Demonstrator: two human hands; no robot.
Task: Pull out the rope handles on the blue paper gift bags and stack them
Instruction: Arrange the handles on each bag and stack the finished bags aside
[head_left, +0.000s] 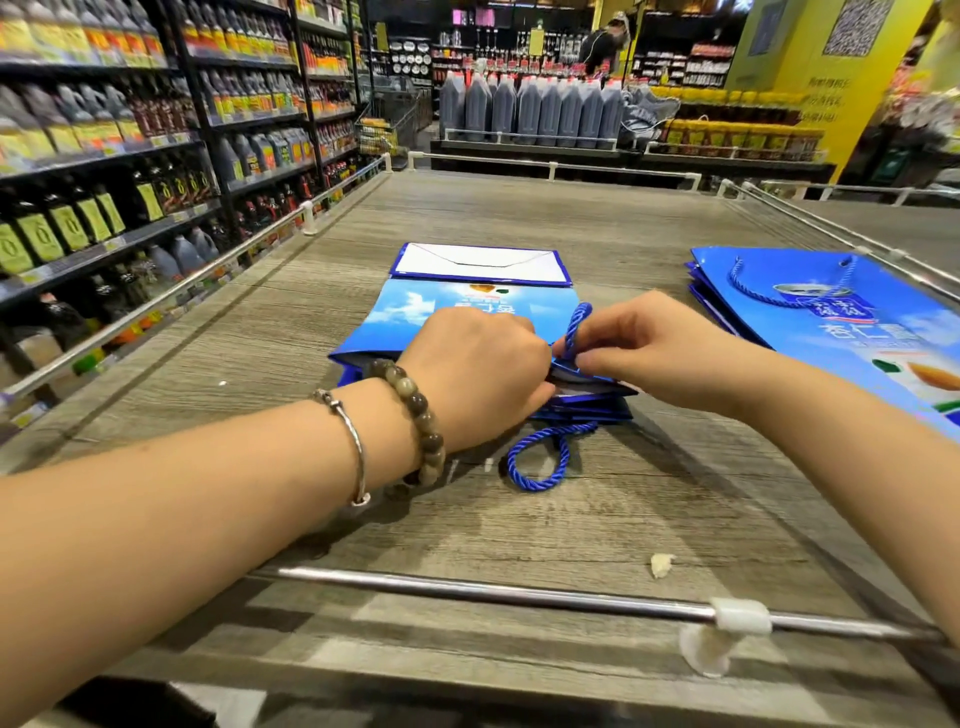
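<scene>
shelves: bottles along the far left, not part of the job.
left hand: fingers curled down over the open end of the bag, gripping it flat to the table; fingertips are hidden, so I can't see exactly what they catch.
bag: blue, folded flat mid-table, white bottom flap pointing away, open end under both my hands.
lower handle: already out, loop lying loose on the wood on the side nearest me.
upper handle: short loop standing up between the hands, only partly out, I judge.
right hand: thumb and fingertips pinching the upper handle just above the open end.
stack: finished bags lying to the right, apart from this one, top bag's cord out.
step: freeing the second cord on this bag, I reckon.
how: keep my left hand pinning the paper, draw the cord toward me along the bag's length, not upward, so the paper holes don't tear.
watch: lower handle may get trapped under the bag; sweep it clear before lifting.
next: carry the bag right and square its edges with the stack.
</scene>
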